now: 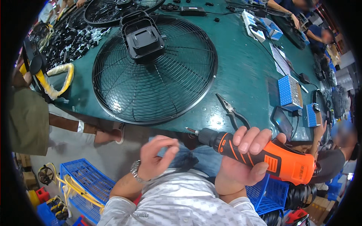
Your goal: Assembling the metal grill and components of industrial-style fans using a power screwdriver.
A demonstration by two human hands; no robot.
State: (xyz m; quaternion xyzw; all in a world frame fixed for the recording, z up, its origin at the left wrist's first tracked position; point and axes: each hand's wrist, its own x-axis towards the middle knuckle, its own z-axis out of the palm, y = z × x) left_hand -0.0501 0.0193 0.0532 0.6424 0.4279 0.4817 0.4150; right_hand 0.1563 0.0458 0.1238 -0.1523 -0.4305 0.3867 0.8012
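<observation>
My right hand [247,158] is wrapped around an orange and black cordless screwdriver [288,162], its bit [191,130] pointing left. My left hand [156,156], a metal watch on its wrist, hovers before my body just left of the bit. Its fingers are curled, with thumb and index tips close together; anything small between them cannot be made out. Beyond both hands a round black wire fan grille [181,83] lies on the green table [241,71]. On top of it sits a black motor housing with a bracket [145,43]. Neither hand touches the grille.
Dark-handled pliers [232,111] lie right of the grille. Farther right are a phone [282,122] and a blue patterned box of small parts [289,92]. Black parts [68,43] are heaped at the left. Blue crates [88,182] stand below; other people are around the table.
</observation>
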